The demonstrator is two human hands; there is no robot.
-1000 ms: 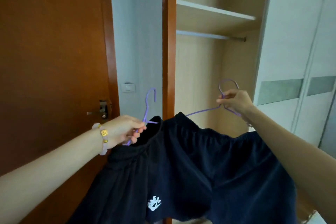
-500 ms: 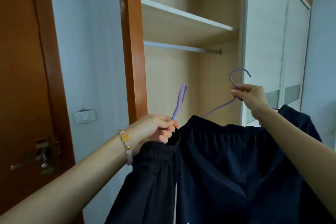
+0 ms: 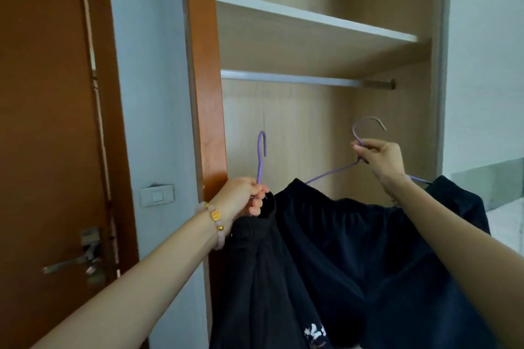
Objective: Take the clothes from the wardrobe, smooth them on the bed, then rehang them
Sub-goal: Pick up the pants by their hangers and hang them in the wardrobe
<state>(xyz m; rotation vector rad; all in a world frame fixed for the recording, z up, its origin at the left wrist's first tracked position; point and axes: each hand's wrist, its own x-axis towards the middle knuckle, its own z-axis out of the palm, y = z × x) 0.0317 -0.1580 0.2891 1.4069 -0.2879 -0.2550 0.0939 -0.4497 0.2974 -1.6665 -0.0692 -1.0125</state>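
Two purple wire hangers are held up in front of the open wardrobe. My left hand (image 3: 243, 195) grips the neck of the left hanger (image 3: 260, 156), which carries a black garment (image 3: 255, 278) hanging bunched below it. My right hand (image 3: 380, 159) pinches the neck of the right hanger (image 3: 365, 127), from which dark navy shorts (image 3: 368, 249) with a small white print hang spread out. Both hooks are below the silver hanging rail (image 3: 297, 78), which is bare.
A shelf (image 3: 312, 20) sits just above the rail. The orange wardrobe post (image 3: 204, 93) stands close to my left hand. A brown door with a metal handle (image 3: 71, 261) is at left, a light switch (image 3: 156, 195) beside it. White wardrobe panels are at right.
The view has tilted up and drawn nearer the wardrobe. Both hands have lifted their hangers higher, closer under the rail. Both grips are unchanged.
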